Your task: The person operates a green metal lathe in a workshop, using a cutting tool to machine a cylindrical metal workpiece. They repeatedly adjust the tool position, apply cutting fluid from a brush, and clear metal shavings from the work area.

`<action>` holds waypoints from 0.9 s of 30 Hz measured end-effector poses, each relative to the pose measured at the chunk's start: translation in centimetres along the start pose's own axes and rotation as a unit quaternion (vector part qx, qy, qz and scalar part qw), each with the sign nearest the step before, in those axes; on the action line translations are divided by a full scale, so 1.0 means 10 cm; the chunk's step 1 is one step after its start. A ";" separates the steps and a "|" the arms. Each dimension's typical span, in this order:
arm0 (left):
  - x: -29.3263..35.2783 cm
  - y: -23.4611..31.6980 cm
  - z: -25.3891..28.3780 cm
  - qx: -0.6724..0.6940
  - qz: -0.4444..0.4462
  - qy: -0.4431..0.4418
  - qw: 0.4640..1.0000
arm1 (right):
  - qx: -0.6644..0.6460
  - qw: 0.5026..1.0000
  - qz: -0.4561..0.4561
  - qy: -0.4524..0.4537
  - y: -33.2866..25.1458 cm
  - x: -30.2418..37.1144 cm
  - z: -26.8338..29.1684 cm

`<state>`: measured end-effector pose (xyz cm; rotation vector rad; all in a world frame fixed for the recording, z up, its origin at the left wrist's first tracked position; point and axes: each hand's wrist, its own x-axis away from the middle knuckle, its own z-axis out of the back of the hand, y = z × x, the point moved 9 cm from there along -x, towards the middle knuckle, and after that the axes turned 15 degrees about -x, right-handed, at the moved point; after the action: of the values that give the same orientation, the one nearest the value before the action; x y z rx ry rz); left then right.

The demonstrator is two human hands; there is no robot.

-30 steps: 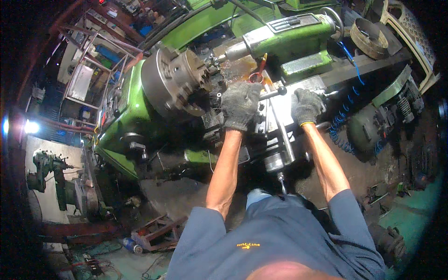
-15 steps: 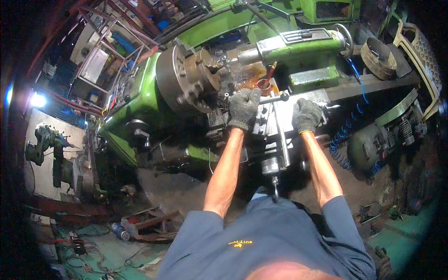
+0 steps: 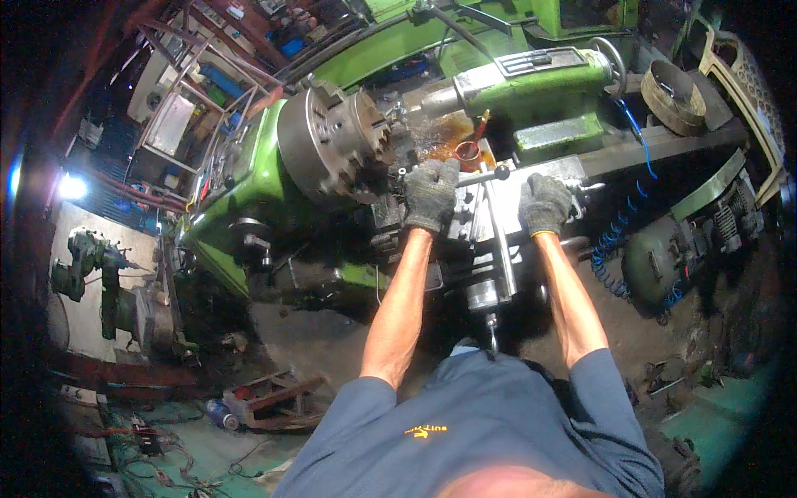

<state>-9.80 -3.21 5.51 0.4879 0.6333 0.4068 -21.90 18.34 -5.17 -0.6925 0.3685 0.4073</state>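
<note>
Your left grey-gloved hand [image 3: 430, 197] is just right of the big, round, grey metal chuck [image 3: 309, 139]. A long, shiny metal bar [image 3: 500, 236] sits between that hand and your right grey-gloved hand [image 3: 545, 204]; I can't tell if either grip holds anything.

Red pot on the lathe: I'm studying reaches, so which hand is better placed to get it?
Probably the left hand: in this view it is nearer the red pot. The right hand is farther off, and a ball knob lies between it and the pot.
</note>
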 end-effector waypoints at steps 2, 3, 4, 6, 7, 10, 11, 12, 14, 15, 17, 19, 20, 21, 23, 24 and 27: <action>0.00 -0.05 -0.03 -0.015 0.004 -0.002 1.000 | -0.007 1.000 -0.019 -0.019 0.01 -0.01 -0.01; -0.01 -0.04 -0.03 -0.018 0.003 -0.002 1.000 | -0.012 1.000 -0.013 -0.011 0.03 -0.02 -0.01; -0.01 -0.02 -0.02 -0.021 0.001 -0.001 1.000 | -0.017 1.000 -0.007 -0.003 0.04 -0.02 -0.02; -0.03 0.05 0.02 -0.062 -0.027 0.018 0.998 | -0.022 1.000 0.000 0.015 0.03 -0.01 0.01; -0.02 0.02 0.02 -0.051 -0.024 0.017 0.998 | -0.028 0.999 0.003 0.016 0.00 0.00 0.02; -0.02 -0.02 0.00 -0.028 -0.020 0.015 0.999 | -0.033 0.999 0.007 0.019 -0.02 0.00 0.06; -0.02 -0.01 0.00 -0.030 -0.022 0.015 0.999 | -0.031 0.999 0.006 0.020 -0.02 0.00 0.06; -0.02 0.01 -0.01 -0.031 -0.023 0.014 0.999 | -0.029 0.999 0.004 0.021 -0.01 0.00 0.06; -0.02 0.04 0.00 -0.042 -0.020 0.012 0.999 | -0.026 1.000 -0.006 0.009 0.03 -0.01 0.03; -0.03 0.05 0.00 -0.047 -0.019 0.012 0.999 | -0.025 1.000 -0.010 0.005 0.04 -0.02 0.02; -0.02 0.05 0.02 -0.051 -0.021 0.010 0.998 | -0.034 0.999 -0.002 0.011 0.03 0.00 0.01; -0.01 0.05 0.01 -0.045 -0.019 0.009 0.999 | -0.034 0.999 0.002 0.013 0.03 0.00 0.02; -0.01 0.03 0.00 -0.040 -0.017 0.009 0.999 | -0.030 0.999 0.001 0.013 0.02 -0.01 0.02; 0.00 0.01 -0.01 -0.033 -0.012 0.008 0.999 | -0.025 1.000 0.001 0.010 0.02 0.00 0.01; -0.01 0.01 -0.01 -0.036 -0.014 0.014 0.999 | -0.026 1.000 -0.003 0.007 0.02 0.00 0.01; -0.01 -0.01 -0.01 -0.027 -0.010 0.013 1.000 | -0.026 1.000 -0.005 0.006 0.03 -0.01 0.01; 0.00 0.01 0.01 -0.028 -0.006 0.009 1.000 | -0.032 0.999 -0.011 -0.003 0.03 -0.01 -0.02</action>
<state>-9.80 -3.17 5.61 0.4274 0.6397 0.4165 -22.20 18.44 -5.41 -0.7564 0.3430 0.4011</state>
